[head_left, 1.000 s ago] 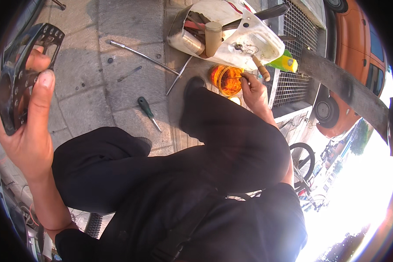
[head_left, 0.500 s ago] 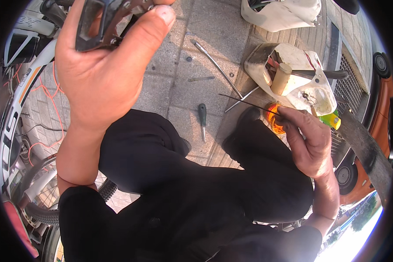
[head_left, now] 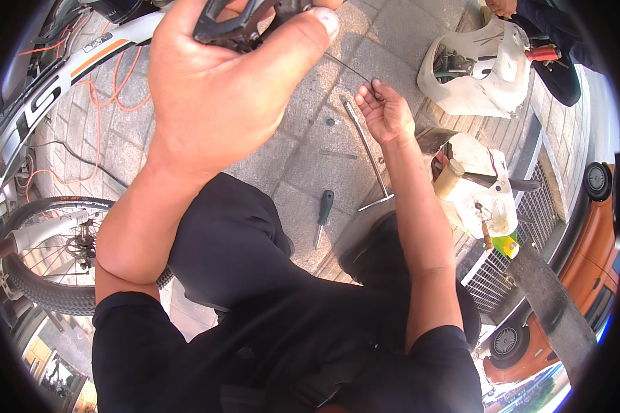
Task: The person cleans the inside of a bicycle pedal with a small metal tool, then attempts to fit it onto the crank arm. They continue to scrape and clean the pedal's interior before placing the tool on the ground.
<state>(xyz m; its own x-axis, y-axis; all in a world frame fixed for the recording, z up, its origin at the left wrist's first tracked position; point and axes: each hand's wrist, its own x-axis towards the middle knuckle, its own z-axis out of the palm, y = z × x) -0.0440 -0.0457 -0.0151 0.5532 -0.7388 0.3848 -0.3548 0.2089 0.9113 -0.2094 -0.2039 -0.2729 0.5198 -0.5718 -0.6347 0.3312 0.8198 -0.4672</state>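
Note:
Raised at the upper left, my left hand (head_left: 217, 103) is closed around a black bicycle pedal (head_left: 234, 31), whose top runs out of view. My right hand (head_left: 388, 117) pinches a thin dark metal rod (head_left: 351, 70) that slants up and left toward the pedal. Where the rod's tip ends is hard to make out, near my left thumb. On the paving below lie a T-handled wrench (head_left: 366, 141), a small flat strip (head_left: 337, 154) and a screwdriver (head_left: 326, 208) with a dark green handle.
Right of my forearm stand a cut-open white plastic container (head_left: 486, 215) and, farther off, another (head_left: 465, 96) with tools. Another person's hand (head_left: 501, 7) shows beyond. A bicycle wheel (head_left: 55, 303), white frame (head_left: 69, 74) and orange cord (head_left: 98, 131) are left. An orange car (head_left: 575, 265) is right.
My right hand has carried the thin rod up and left, toward the pedal. The view has shifted; the pedal appears farther right, and another person has come into view at the upper right.

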